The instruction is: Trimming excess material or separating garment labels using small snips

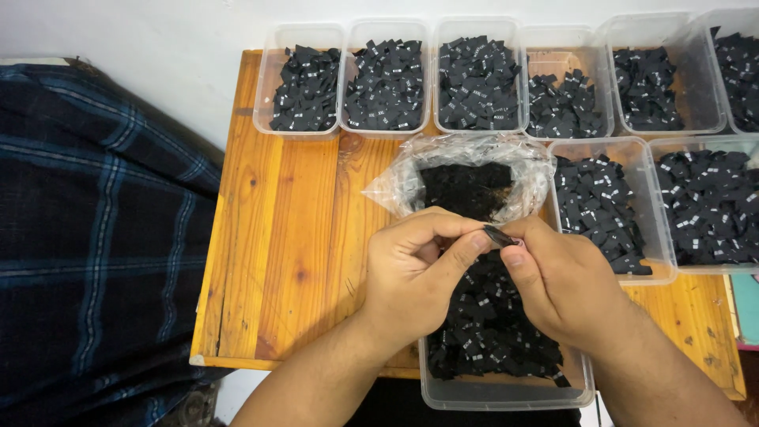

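Wooden planks of a small table [277, 261] carry the whole job, with a dark plaid cloth [87, 237] lying to its left and a pale wall behind.

Nearest the camera, a clear plastic tub [506, 391] at the table's front edge holds a loose heap of small black fabric labels with tiny white marks. Directly above it, the left hand [411, 273] and the right hand [561, 277] meet fingertip to fingertip, both pinching a single black label [498, 236] between thumb and forefinger; each hand is closed on that one piece and holds nothing else.

Just beyond the hands sits an open clear plastic bag [462, 182] stuffed with more black labels, seemingly an unsorted supply.

To the right, two tubs [660, 213] hold labels, and along the back edge a row of six tubs [506, 75] stands side by side, each partly filled.

As a judgement, the sorting looks well under way but far from finished: every tub already has a share, yet the bag is full and the near tub is heaped.
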